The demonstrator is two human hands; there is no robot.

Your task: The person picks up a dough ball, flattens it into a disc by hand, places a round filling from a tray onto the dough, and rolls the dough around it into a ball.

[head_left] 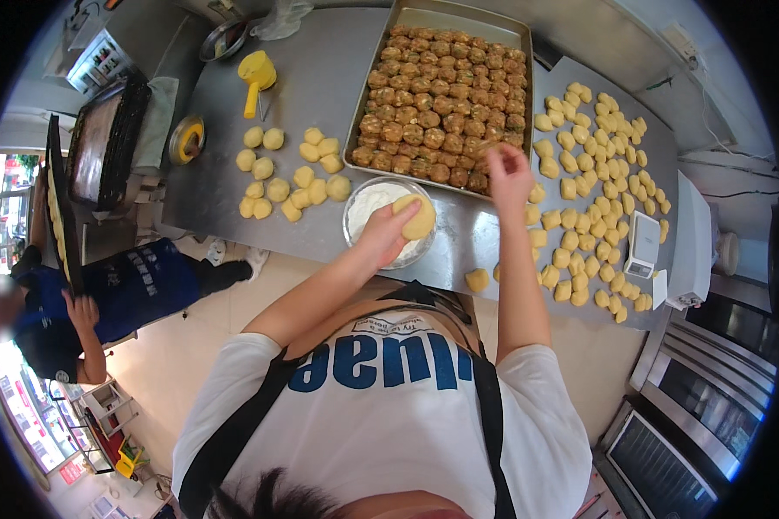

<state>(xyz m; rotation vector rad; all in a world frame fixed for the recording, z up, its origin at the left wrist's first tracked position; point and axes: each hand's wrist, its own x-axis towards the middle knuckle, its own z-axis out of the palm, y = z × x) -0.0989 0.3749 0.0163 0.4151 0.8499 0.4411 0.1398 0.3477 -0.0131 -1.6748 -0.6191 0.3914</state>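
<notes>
My left hand (388, 232) grips a flattened round of yellow dough (421, 219) above a metal bowl (347, 227) of white flour (370, 201). At the near right corner of a large metal tray (459, 17), my right hand (511, 180) has its fingers curled together by the brown filling balls (433, 104). Whether a ball is between those fingertips is hard to see. Rows of these balls cover most of the tray. Smooth dough balls (338, 188) lie in clusters left of the flour bowl. Many more dough pieces (570, 216) spread over the table's right side.
A yellow scoop (256, 73) and a small metal bowl (182, 143) stand at the left. A white scale (643, 244) sits near the right edge. One dough piece (477, 279) lies at the front edge. Another person (138, 290) holds a long dark tray (58, 203) at far left.
</notes>
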